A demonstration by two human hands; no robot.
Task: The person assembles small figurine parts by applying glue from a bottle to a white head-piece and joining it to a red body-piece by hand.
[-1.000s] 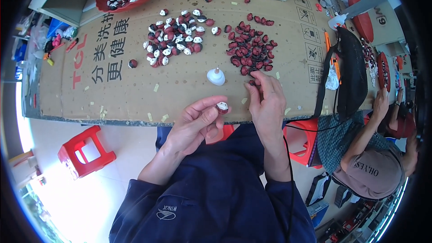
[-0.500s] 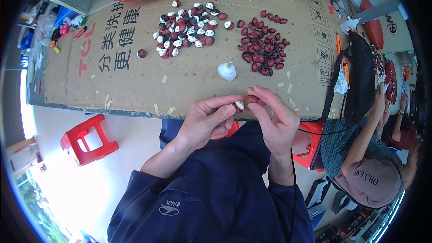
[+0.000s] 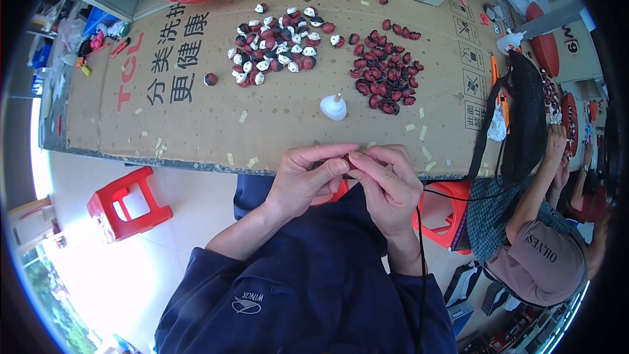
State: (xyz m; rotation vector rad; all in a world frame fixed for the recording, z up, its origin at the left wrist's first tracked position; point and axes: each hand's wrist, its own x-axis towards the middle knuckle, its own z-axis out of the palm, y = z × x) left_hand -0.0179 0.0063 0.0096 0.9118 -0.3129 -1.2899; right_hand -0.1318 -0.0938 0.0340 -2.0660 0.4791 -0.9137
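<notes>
I see, remotely, left hand (image 3: 295, 177) and right hand (image 3: 391, 190) on near side of white bottle (image 3: 333, 108), fingertips closed on small dark piece (image 3: 347, 157), mostly hidden. Red-black shells (image 3: 384, 73) beyond bottle, rightward; white-patched pieces (image 3: 275, 46) leftward.

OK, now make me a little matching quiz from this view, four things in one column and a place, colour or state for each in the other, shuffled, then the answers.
Things
1. Left hand and right hand
2. White bottle
3. Black bag
4. Left pile

Descriptions
A. Mixed red, black and white
B. At the right side of the cardboard
C. Fingers pinched together around a small dark piece
D. Just beyond the hands

Pairs: 1-C, 2-D, 3-B, 4-A
</notes>
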